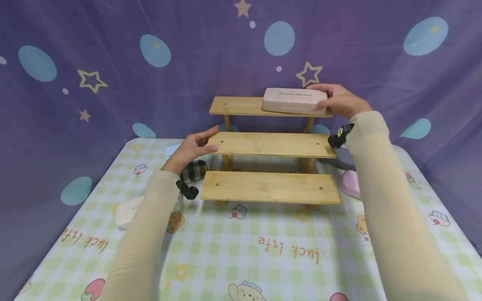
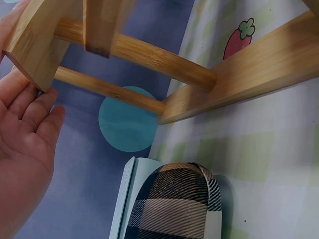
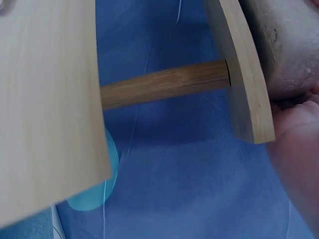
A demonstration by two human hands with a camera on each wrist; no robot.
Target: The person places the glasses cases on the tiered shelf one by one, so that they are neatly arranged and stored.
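Observation:
A three-tier wooden shelf rack [image 1: 271, 187] stands on the table. On the right half of its top board lies a pale pink glasses case [image 1: 293, 100] with small dark lettering. My right hand [image 1: 340, 100] grips the right end of this case, fingers behind and thumb in front. In the right wrist view, the case [image 3: 291, 45] sits against the top board, and only part of the hand shows at the edge. My left hand [image 1: 192, 147] holds the left end of the middle board, its fingers [image 2: 37, 107] curled at the board's underside in the left wrist view.
Left of the rack lie a plaid case [image 1: 194, 170], a light blue case [image 2: 128, 189] and a white case [image 1: 128, 212], partly behind my left sleeve. On the right are a pink case [image 1: 350, 184] and a dark grey item [image 1: 337, 163]. A purple curtain [image 1: 211, 54] hangs behind.

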